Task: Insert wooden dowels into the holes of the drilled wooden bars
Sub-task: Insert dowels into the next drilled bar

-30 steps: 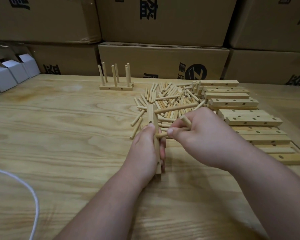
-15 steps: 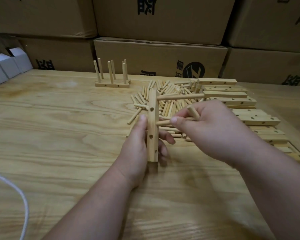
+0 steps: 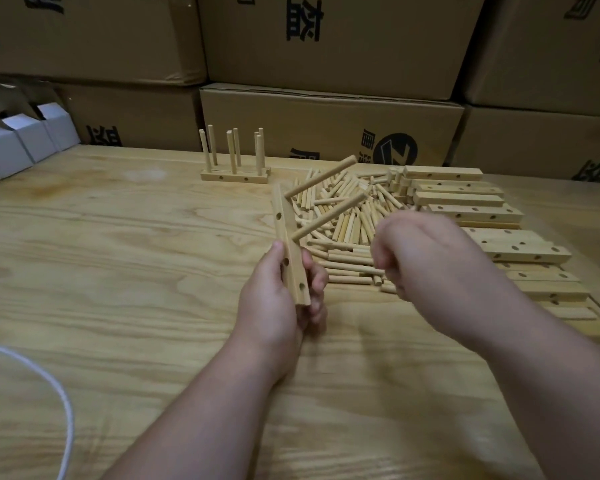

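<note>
Currently the drilled bar (image 3: 289,252) is held off the table, long axis running near-to-far and tilted, near end down in the left hand (image 3: 280,299), far end up toward the loose dowel pile (image 3: 352,230). L thumb on one side, fingers wrapped on the other, pinching the bar's lower part. Two dowels (image 3: 329,214) already seated, both sticking out to the right and away, approx. parallel. Empty holes visible on the bar's facing side nearer the grip, i.e. below the seated pair. Right hand (image 3: 426,258) sits just right of the bar, over the pile's near edge; motion-blurred, fingers look curled, but cannot tell if it holds a dowel. Judgement: next insertion goes in from the right side, R hand nearer, L hand steadying. Stack of undrilled-side bars (image 3: 482,216) lies further right; finished bar w/ upright dowels (image 3: 234,174) stands at the back of the table (image 3: 118,271).
</note>
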A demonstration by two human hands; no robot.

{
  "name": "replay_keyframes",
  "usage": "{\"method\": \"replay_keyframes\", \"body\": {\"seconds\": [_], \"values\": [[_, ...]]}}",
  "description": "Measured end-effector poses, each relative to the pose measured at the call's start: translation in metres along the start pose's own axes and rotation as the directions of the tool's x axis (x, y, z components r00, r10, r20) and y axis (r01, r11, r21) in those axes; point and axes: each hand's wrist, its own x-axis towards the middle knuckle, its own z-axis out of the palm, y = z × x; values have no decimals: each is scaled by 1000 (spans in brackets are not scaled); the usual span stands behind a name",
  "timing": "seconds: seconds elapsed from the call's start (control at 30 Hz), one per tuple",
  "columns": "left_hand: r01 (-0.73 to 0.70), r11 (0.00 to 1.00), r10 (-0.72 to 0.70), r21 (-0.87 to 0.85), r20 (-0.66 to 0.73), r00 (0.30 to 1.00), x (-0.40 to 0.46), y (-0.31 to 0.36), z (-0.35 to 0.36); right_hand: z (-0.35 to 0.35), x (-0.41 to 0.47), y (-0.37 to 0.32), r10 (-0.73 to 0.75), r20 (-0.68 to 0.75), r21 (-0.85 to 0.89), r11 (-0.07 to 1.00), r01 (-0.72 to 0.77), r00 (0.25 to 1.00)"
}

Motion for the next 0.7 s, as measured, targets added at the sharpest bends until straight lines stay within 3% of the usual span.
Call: {"method": "replay_keyframes", "body": {"seconds": [0.13, 0.33, 0.5, 0.7], "values": [[-26, 999, 26, -26, 3, 1000, 0, 0, 0, 7, -4, -6, -63, 26, -29, 998, 64, 998], [-50, 998, 50, 31, -3, 999, 1, -3, -1, 10, 0, -1, 88, 88, -57, 995, -84, 992], [-59, 997, 62, 44, -67, 996, 1, -4, -1, 6, -7, -4, -33, 227, -138, 988, 66, 973], [-31, 997, 40, 67, -143, 989, 1, -5, 0, 9, -5, 0, 39, 217, -242, 970, 15, 975]]}}
